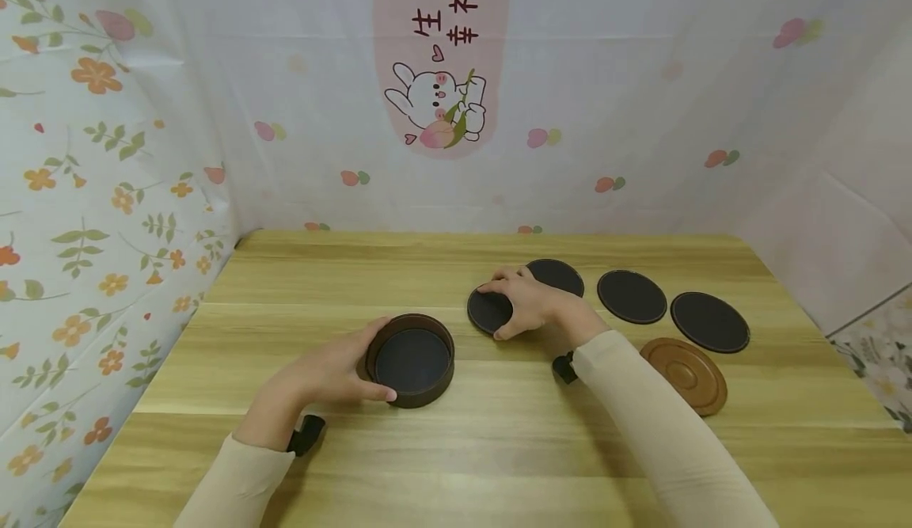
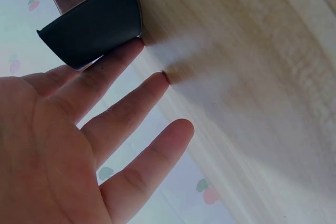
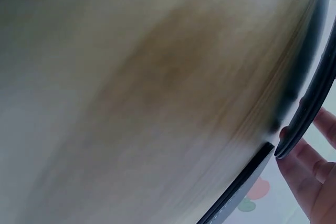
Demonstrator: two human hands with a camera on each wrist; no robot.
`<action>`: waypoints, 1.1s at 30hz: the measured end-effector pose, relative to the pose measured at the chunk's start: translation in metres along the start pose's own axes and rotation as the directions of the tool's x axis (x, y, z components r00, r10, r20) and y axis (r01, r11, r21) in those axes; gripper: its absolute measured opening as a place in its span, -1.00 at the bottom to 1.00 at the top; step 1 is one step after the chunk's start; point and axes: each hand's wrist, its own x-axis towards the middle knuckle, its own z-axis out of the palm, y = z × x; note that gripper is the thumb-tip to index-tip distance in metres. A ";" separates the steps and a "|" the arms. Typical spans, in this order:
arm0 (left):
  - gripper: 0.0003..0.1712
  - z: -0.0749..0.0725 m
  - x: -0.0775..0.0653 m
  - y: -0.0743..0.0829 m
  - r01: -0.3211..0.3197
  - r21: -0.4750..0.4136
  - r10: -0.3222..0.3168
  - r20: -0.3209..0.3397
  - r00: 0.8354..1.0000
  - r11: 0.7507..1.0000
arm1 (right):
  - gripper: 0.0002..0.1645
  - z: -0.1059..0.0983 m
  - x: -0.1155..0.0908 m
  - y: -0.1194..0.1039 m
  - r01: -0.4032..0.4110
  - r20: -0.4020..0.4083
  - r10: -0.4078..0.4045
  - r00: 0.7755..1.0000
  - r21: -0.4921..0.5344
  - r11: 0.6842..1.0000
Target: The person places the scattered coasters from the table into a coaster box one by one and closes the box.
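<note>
My left hand [image 1: 333, 371] holds a round dark coaster holder [image 1: 426, 396] on the wooden table, thumb at its near side and index finger at its far side. Its inner wall looks brown and its floor black. In the left wrist view, the lower fingers stretch out below the holder's black outer wall [image 2: 97, 27]. My right hand [image 1: 530, 302] grips a round black coaster [image 1: 487, 312] by its edges, thumb near and fingers far. Seen from the right wrist, that coaster [image 3: 312, 95] tilts up off the table against the fingertips.
Behind my right hand lies another black coaster [image 1: 557, 275]. Farther right are a third coaster [image 1: 632, 297] and a fourth coaster [image 1: 710, 322]. A brown round lid [image 1: 680, 377] with ringed grooves lies beside my right sleeve. Printed cloth [image 1: 606, 100] hangs along the table's back edge.
</note>
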 end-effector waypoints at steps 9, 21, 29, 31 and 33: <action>0.33 0.000 0.001 -0.003 0.005 -0.015 -0.005 0.012 1.000 1.000 | -0.01 0.000 -0.009 -0.001 -0.002 -0.019 0.001 1.000 -0.006 1.000; 0.34 -0.003 0.003 -0.002 0.010 -0.019 -0.010 0.020 1.000 1.000 | 0.00 -0.001 -0.015 -0.013 0.024 -0.044 -0.024 0.999 -0.016 1.000; 0.32 -0.004 0.003 0.000 0.003 -0.008 -0.003 0.019 1.000 1.000 | -0.01 0.000 -0.020 -0.023 0.051 -0.071 -0.052 0.996 -0.013 0.999; 0.33 -0.004 0.003 0.001 0.007 -0.003 -0.007 0.015 1.000 1.000 | -0.01 0.000 -0.022 -0.025 0.057 -0.074 -0.058 0.996 -0.012 0.998; 0.33 -0.004 0.003 0.001 0.012 0.008 -0.012 0.013 1.000 1.000 | -0.01 0.000 -0.023 -0.027 0.066 -0.080 -0.067 0.995 -0.011 0.998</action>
